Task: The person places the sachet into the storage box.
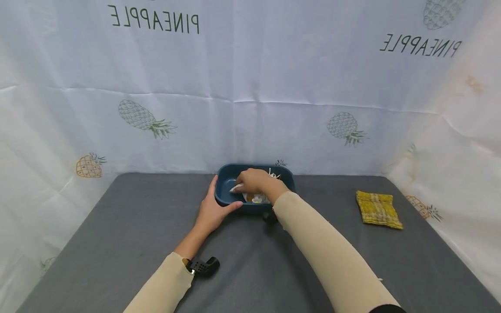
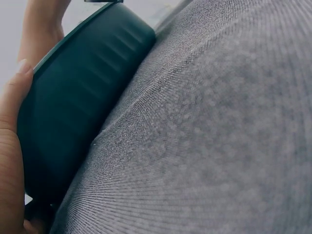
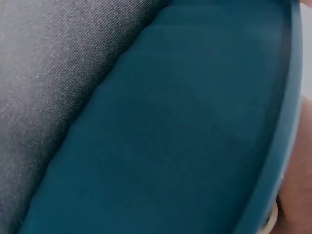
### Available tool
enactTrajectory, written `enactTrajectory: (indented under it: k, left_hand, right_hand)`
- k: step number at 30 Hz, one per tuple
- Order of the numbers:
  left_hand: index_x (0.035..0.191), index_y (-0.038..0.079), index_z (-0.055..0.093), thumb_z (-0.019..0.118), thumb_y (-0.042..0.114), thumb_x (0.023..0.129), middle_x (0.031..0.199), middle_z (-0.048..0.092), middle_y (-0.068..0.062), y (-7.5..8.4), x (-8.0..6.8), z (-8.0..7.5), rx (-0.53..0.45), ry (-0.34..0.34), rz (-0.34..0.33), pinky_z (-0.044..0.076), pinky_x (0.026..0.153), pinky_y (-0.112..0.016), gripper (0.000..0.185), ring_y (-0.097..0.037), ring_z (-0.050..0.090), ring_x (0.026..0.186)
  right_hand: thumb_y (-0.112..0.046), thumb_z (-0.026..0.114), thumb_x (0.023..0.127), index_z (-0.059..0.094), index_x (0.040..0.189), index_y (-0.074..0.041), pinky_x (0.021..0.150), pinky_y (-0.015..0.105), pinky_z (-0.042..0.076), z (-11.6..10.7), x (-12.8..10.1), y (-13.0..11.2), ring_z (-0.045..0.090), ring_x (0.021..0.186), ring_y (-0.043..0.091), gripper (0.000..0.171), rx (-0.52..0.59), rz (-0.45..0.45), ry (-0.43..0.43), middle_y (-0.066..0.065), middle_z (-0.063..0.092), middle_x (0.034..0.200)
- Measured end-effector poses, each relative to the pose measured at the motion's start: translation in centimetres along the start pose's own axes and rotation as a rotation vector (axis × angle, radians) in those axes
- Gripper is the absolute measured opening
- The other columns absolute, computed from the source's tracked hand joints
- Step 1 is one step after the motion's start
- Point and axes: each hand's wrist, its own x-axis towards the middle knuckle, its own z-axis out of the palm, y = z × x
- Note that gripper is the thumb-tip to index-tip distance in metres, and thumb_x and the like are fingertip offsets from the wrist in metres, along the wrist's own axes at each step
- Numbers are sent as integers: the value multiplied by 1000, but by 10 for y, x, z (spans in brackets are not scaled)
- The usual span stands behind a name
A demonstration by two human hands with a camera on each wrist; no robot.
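Both hands are on the blue tub at the back of the grey counter: left hand curled round its near-left corner, right hand inside, fingers pinching something white. Yellow cloth lies well off to the right.

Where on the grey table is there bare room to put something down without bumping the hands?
Bare grey table lies left of the left hand, and between the right sleeve and the yellow cloth. It is crowded at the blue tray, where the right hand reaches among small items.
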Motion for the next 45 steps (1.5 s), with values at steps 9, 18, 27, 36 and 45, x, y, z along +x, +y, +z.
enactTrajectory:
  k: [9, 18, 27, 36, 45]
  left_hand:
    - [164, 29, 7, 82, 56, 79, 166, 30, -17, 0, 0, 3, -3, -7, 14, 38, 110, -68, 116, -44, 39, 147]
    - [164, 31, 5, 81, 57, 78, 167, 27, -15, 0, 1, -1, 28, -6, -6, 35, 114, -66, 118, -42, 36, 149]
    - [164, 31, 6, 82, 57, 78, 166, 29, -15, 0, -1, -3, 28, -10, -10, 37, 112, -66, 118, -42, 38, 148]
    - [164, 29, 6, 82, 56, 79, 167, 27, -15, 2, 0, -1, 34, -13, -10, 35, 113, -67, 118, -43, 36, 149]
    - [164, 30, 5, 81, 57, 79, 167, 27, -16, 0, -1, 0, 41, -18, -6, 36, 113, -67, 117, -43, 36, 148]
  right_hand:
    - [-40, 61, 101, 62, 140, -15, 109, 46, 49, -17, -43, 15, 57, 134, 25, 46, 68, -97, 232, 6, 61, 145]
    - [-28, 67, 98, 64, 138, -11, 111, 55, 45, -19, -114, 51, 47, 142, 35, 43, 224, -65, 554, 15, 53, 150]
    - [-33, 72, 95, 60, 142, -13, 108, 61, 44, 9, -175, 94, 49, 140, 36, 52, 273, 65, 745, 14, 55, 148]
    - [-19, 76, 91, 66, 132, -5, 99, 65, 46, 45, -223, 132, 57, 127, 44, 44, 182, 121, 881, 22, 63, 136]
    - [-23, 72, 95, 65, 132, -1, 93, 66, 46, 74, -252, 162, 56, 124, 48, 43, 218, 282, 882, 28, 61, 135]
